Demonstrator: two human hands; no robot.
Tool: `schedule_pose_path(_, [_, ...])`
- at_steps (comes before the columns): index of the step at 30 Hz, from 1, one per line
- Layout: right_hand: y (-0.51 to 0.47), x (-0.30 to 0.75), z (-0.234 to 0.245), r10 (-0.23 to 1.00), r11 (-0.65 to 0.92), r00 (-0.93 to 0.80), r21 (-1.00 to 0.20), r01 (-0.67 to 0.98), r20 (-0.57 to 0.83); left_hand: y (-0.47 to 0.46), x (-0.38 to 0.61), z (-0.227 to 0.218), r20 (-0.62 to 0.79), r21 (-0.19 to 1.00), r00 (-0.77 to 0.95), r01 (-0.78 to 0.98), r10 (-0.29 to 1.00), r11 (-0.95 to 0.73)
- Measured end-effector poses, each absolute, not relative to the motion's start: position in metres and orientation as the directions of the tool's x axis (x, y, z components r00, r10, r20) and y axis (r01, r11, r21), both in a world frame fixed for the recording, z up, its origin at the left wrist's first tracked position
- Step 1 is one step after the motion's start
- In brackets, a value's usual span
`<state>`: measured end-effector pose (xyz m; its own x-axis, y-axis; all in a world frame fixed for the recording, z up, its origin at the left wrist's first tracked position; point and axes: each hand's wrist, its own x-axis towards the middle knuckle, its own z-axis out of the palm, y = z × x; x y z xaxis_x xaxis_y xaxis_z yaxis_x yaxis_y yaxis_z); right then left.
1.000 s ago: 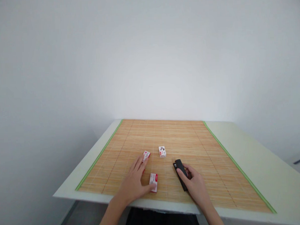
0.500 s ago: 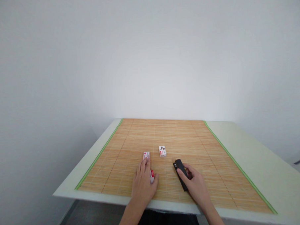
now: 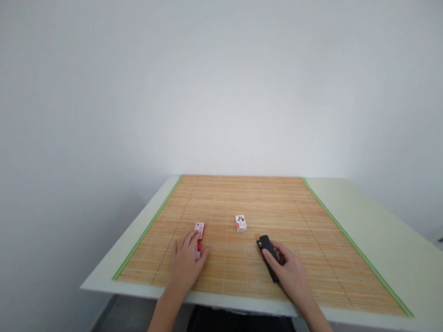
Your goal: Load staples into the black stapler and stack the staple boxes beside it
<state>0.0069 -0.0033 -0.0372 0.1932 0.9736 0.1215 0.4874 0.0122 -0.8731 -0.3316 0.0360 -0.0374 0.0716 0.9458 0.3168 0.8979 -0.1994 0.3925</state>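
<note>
The left hand (image 3: 186, 263) is lying loosely over the far red-and-white box (image 3: 199, 226) and the near red-and-white box (image 3: 198, 249); I can't tell whether it's gripping. The right hand (image 3: 290, 270) is holding a black stapler (image 3: 267, 248). A third box (image 3: 240, 223) is sitting farther back on the bamboo mat (image 3: 241, 194).

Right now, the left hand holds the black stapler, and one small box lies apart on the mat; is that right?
No: the head view shows the right hand holding the black stapler; one small box does lie apart on the mat.
</note>
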Motion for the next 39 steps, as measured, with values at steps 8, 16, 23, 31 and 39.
schedule_pose_path(8, [-0.004, 0.005, -0.031, 0.972, 0.023, 0.192, -0.872, 0.488, 0.133, 0.061, -0.21, -0.011, 0.33, 0.39, 0.439, 0.743, 0.836, -0.544])
schedule_pose_path(16, [-0.002, 0.006, -0.033, 0.975, 0.004, 0.191, -0.87, 0.493, 0.113, 0.083, -0.226, -0.02, 0.293, 0.377, 0.377, 0.798, 0.878, -0.469])
schedule_pose_path(23, [-0.002, 0.006, -0.036, 0.975, 0.0, 0.192, -0.861, 0.509, 0.113, 0.065, -0.308, -0.024, 0.285, 0.376, 0.225, 0.868, 0.932, -0.324])
schedule_pose_path(31, [-0.008, 0.005, -0.027, 0.983, -0.033, 0.17, -0.845, 0.534, 0.069, 0.049, -0.348, -0.035, 0.353, 0.456, -0.055, 0.882, 0.934, -0.121])
schedule_pose_path(39, [-0.025, -0.018, -0.018, 0.979, 0.064, -0.204, -0.897, 0.437, -0.03, 0.041, -0.347, -0.052, 0.325, 0.545, -0.049, 0.826, 0.945, -0.145])
